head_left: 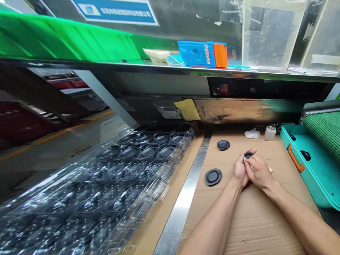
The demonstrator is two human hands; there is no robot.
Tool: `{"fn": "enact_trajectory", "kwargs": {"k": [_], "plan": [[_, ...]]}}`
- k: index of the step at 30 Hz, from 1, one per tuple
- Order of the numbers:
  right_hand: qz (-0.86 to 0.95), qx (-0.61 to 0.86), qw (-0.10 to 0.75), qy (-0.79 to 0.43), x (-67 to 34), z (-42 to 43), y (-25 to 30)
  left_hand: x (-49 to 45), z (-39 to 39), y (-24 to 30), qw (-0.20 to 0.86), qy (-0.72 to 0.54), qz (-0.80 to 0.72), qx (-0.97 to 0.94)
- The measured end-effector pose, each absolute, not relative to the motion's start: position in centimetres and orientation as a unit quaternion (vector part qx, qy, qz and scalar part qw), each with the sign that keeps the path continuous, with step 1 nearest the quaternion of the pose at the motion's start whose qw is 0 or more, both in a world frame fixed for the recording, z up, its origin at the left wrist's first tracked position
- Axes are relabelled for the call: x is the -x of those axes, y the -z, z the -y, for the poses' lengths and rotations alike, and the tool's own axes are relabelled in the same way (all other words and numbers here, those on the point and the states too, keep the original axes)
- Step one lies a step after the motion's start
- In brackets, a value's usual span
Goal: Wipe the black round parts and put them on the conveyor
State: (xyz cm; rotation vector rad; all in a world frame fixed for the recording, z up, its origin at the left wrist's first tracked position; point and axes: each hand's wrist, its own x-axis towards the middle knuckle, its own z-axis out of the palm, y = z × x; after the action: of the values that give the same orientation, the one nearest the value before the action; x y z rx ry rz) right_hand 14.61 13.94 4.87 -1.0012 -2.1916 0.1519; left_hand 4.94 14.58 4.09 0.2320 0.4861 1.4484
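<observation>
The left hand (pixel 239 170) and right hand (pixel 259 173) meet above a cardboard sheet (pixel 255 221), pinching a round black disc (pixel 249 154) with something small and white against it. Two more black discs (pixel 213 177) lie flat on the cardboard, well left of the hands. A steel strip (pixel 183 202) separates the cardboard from stacked clear plastic trays (pixel 119 184) holding further discs. Farther ahead stand a small bottle (pixel 270 133) and crumpled tissue (pixel 252 134); a teal tray (pixel 300 152) sits right.
</observation>
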Motion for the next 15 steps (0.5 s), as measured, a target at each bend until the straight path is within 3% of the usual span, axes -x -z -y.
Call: {"fn": "enact_trajectory", "kwargs": {"k": [8, 15], "plan": [[0.855, 0.434, 0.281, -0.025, -17.8, -15.4, -4.3, -3.8, -14.8, -4.5, 0.713, -0.668, -0.194, -0.09], [0.784, 0.449, 0.425, -0.05, -18.3, -15.3, -5.7, -3.3, -15.0, -4.6, 0.704, -0.677, -0.202, -0.065]]}}
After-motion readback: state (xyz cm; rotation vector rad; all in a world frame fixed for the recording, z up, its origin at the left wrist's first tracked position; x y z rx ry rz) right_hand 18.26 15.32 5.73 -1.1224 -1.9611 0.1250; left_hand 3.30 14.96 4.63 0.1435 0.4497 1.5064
